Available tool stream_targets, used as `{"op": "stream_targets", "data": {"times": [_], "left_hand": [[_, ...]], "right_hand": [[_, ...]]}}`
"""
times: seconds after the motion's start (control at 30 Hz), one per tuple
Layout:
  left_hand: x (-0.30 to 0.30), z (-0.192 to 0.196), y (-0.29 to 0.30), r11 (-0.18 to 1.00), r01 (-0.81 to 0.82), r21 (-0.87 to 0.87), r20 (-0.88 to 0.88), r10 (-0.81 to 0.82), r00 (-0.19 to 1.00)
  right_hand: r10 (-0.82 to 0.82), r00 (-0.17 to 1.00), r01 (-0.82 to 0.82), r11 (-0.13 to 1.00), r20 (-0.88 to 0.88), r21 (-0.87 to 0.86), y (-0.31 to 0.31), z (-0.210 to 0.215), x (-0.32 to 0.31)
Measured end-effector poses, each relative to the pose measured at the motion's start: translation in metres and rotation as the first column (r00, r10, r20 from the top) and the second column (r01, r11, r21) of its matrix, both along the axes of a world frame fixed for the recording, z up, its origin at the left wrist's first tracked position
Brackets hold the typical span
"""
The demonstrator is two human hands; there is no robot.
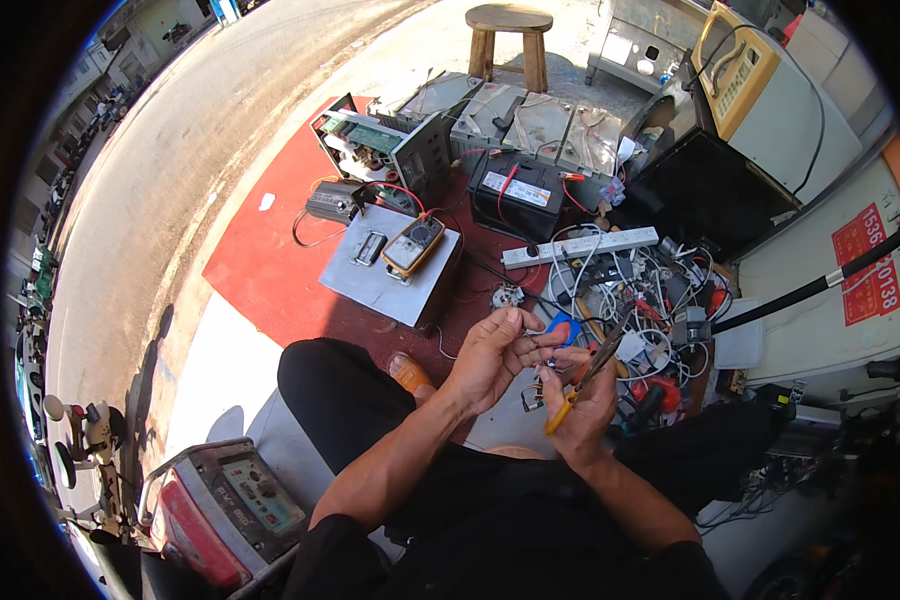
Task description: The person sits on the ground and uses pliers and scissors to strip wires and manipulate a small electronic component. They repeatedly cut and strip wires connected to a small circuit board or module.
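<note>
My left hand (495, 355) is raised above my lap, its thumb and fingers pinched together; whatever they hold is too small to make out. Close beside it, my right hand (583, 405) is closed around long-nosed pliers (560, 416) with yellow-orange handles, the dark jaws slanting up to the right. A flat blue piece (562, 326) shows just behind the fingertips; whether a hand touches it, I cannot tell. Below the fingers, between the hands, is a small green piece (533, 397) like a circuit board, partly hidden. The fingertips of both hands nearly meet.
A yellow multimeter (414, 245) lies on a silver metal box (390, 290) ahead. Beyond are a black battery (516, 194) and an opened device (390, 150). Tangled cables and parts (650, 310) fill the right, under a white power strip (580, 247). A red generator (220, 515) stands left.
</note>
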State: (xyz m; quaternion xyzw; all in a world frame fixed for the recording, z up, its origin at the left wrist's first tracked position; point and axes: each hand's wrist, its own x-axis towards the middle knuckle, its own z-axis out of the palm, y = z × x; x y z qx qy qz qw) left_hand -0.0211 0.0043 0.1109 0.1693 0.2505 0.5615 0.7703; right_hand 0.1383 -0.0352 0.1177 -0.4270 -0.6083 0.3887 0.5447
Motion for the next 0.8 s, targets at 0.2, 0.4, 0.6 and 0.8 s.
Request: {"op": "stream_targets", "data": {"times": [0.2, 0.4, 0.6, 0.8], "left_hand": [[0.004, -0.012, 0.000, 0.997, -0.012, 0.070, -0.144, 0.022, 0.989], [-0.002, -0.013, -0.001, 0.983, 0.006, 0.186, -0.406, 0.072, 0.911], [-0.002, -0.011, -0.003, 0.955, 0.065, 0.288, -0.376, 0.050, 0.925], [-0.004, -0.001, -0.002, 1.000, -0.009, 0.003, -0.238, 0.010, 0.971]], "right_hand": [[-0.154, 0.891, 0.107, 0.985, 0.426, 0.132, 0.024, 0.013, 0.004], [-0.001, 0.998, 0.011, 0.984, 0.055, -0.178, 0.034, 0.020, -0.001], [0.065, 0.963, -0.139, 0.951, -0.262, -0.275, 0.052, 0.049, 0.010], [0.093, 0.977, -0.155, 0.929, -0.192, -0.337, 0.058, 0.040, 0.013]]}}
